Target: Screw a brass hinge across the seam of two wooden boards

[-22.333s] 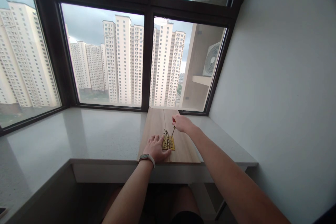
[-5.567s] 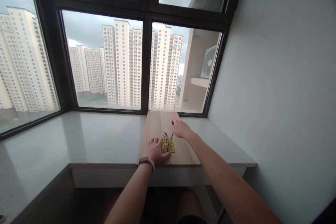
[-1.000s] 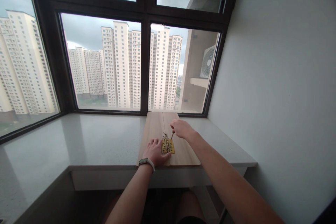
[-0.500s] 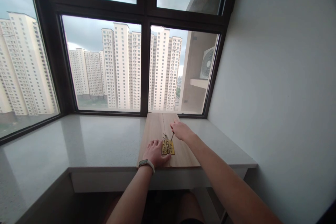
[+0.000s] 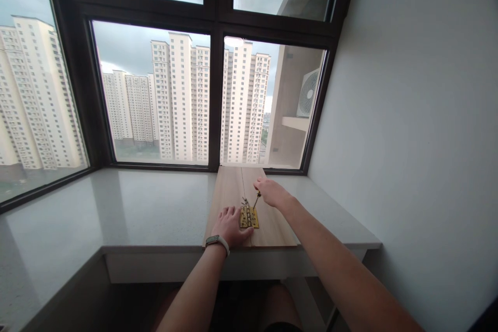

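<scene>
A brass-coloured hinge [image 5: 254,218] lies opened flat across the seam of two pale wooden boards [image 5: 227,187]. My left hand [image 5: 230,227] rests on the left board, fingers stretched out and thumb along the hinge's near edge. My right hand [image 5: 269,191] is closed around the handle of a screwdriver [image 5: 257,200], mostly hidden by the fingers. The shaft slants down to the hinge's right leaf, its tip at or near an upper hole. Several small screws [image 5: 245,201] lie around the hinge's far end and on its left leaf.
The boards lie on a pale stone windowsill counter [image 5: 163,207], reaching from its front edge to the window. Dark window frames [image 5: 215,88] stand behind. A white wall [image 5: 412,114] bounds the right side. My legs are beneath the counter.
My right hand has shifted slightly right, and the screwdriver leans more to the right, with more of it showing. My left hand and the hinge stay in place.
</scene>
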The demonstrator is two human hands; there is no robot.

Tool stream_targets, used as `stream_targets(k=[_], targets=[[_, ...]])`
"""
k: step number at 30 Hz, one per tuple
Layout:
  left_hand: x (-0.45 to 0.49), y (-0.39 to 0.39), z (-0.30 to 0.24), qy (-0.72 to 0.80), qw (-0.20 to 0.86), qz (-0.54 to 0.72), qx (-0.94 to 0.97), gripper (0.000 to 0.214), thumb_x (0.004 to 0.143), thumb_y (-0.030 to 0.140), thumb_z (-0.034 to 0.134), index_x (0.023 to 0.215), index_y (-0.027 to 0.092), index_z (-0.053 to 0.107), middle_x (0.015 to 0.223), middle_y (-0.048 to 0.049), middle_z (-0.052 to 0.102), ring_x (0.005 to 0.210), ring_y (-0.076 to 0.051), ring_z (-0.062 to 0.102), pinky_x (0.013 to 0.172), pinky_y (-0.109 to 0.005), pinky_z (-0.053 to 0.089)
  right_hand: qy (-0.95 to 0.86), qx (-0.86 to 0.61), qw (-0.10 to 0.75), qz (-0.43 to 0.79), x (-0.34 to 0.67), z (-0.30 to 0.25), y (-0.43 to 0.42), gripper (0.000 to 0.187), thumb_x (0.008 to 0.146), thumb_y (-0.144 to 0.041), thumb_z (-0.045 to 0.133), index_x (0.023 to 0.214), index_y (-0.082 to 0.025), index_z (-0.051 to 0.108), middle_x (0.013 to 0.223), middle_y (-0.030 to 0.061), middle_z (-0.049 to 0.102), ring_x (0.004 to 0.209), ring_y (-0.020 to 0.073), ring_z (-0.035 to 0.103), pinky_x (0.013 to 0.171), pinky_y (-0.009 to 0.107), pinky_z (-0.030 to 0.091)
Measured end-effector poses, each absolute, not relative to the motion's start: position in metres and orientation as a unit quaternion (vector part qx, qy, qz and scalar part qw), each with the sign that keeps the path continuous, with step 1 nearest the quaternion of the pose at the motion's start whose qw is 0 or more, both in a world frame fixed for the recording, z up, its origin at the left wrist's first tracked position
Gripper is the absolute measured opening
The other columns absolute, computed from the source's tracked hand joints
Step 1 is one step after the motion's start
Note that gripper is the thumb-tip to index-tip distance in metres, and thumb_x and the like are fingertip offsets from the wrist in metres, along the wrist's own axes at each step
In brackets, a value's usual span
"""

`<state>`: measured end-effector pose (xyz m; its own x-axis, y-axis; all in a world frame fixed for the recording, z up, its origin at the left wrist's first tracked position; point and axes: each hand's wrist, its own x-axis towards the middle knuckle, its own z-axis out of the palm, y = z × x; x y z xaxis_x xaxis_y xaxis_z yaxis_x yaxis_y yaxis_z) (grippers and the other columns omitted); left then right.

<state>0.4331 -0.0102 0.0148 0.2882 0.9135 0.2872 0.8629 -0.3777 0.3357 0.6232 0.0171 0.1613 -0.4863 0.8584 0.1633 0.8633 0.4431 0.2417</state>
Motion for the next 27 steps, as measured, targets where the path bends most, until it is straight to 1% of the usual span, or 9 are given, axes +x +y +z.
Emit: stream_targets(k=[5, 9, 15, 20, 24, 27], targets=[[0.432, -0.01, 0.016, 0.553, 0.059, 0.214, 0.803, 0.087, 0.077, 0.077, 0.047, 0.148, 0.026, 0.042, 0.145, -0.0111, 0.048, 0.135, -0.036, 0.036, 0.113, -0.046, 0.027, -0.848, -0.513, 0.005, -0.135, 0.626, 0.161, 0.022, 0.02, 0.091, -0.005, 0.055, 0.101, -0.018, 0.065, 0.106, 0.0078, 0.064, 0.097, 0.0176, 0.062, 0.081, 0.025, 0.041], [0.432, -0.01, 0.017, 0.555, 0.061, 0.206, 0.804, 0.088, 0.078, 0.078, 0.045, 0.149, 0.027, 0.041, 0.145, -0.0106, 0.049, 0.135, -0.035, 0.036, 0.114, -0.046, 0.026, -0.851, -0.508, 0.01, -0.134, 0.625, 0.161, 0.026, 0.017, 0.09, -0.007, 0.057, 0.097, -0.019, 0.067, 0.105, 0.0072, 0.066, 0.091, 0.0175, 0.063, 0.076, 0.025, 0.04], [0.432, -0.01, 0.016, 0.555, 0.061, 0.217, 0.801, 0.088, 0.076, 0.078, 0.047, 0.148, 0.027, 0.043, 0.144, -0.0108, 0.049, 0.135, -0.036, 0.037, 0.113, -0.046, 0.028, -0.852, -0.507, 0.02, -0.131, 0.625, 0.161, 0.028, 0.016, 0.09, -0.007, 0.058, 0.093, -0.019, 0.069, 0.103, 0.007, 0.067, 0.086, 0.0169, 0.063, 0.073, 0.025, 0.04], [0.433, -0.011, 0.017, 0.556, 0.063, 0.212, 0.801, 0.088, 0.077, 0.077, 0.047, 0.148, 0.027, 0.042, 0.146, -0.0104, 0.048, 0.136, -0.035, 0.035, 0.114, -0.046, 0.026, -0.849, -0.508, 0.027, -0.142, 0.625, 0.157, 0.03, 0.008, 0.091, -0.018, 0.062, 0.093, -0.018, 0.07, 0.101, 0.0088, 0.067, 0.084, 0.0188, 0.064, 0.071, 0.027, 0.041], [0.433, -0.011, 0.017, 0.558, 0.062, 0.212, 0.8, 0.087, 0.077, 0.077, 0.047, 0.148, 0.026, 0.043, 0.146, -0.0106, 0.048, 0.136, -0.036, 0.035, 0.114, -0.046, 0.027, -0.838, -0.529, 0.054, -0.121, 0.622, 0.152, 0.033, 0.013, 0.093, -0.026, 0.06, 0.09, -0.019, 0.07, 0.101, 0.0106, 0.067, 0.083, 0.0202, 0.063, 0.071, 0.029, 0.043], [0.434, -0.011, 0.016, 0.556, 0.06, 0.216, 0.8, 0.086, 0.077, 0.077, 0.047, 0.147, 0.026, 0.044, 0.145, -0.0109, 0.049, 0.135, -0.036, 0.037, 0.114, -0.046, 0.028, -0.824, -0.551, 0.102, -0.084, 0.62, 0.147, 0.036, 0.01, 0.09, -0.028, 0.064, 0.086, -0.019, 0.067, 0.1, 0.0093, 0.068, 0.082, 0.0196, 0.063, 0.07, 0.029, 0.043]])
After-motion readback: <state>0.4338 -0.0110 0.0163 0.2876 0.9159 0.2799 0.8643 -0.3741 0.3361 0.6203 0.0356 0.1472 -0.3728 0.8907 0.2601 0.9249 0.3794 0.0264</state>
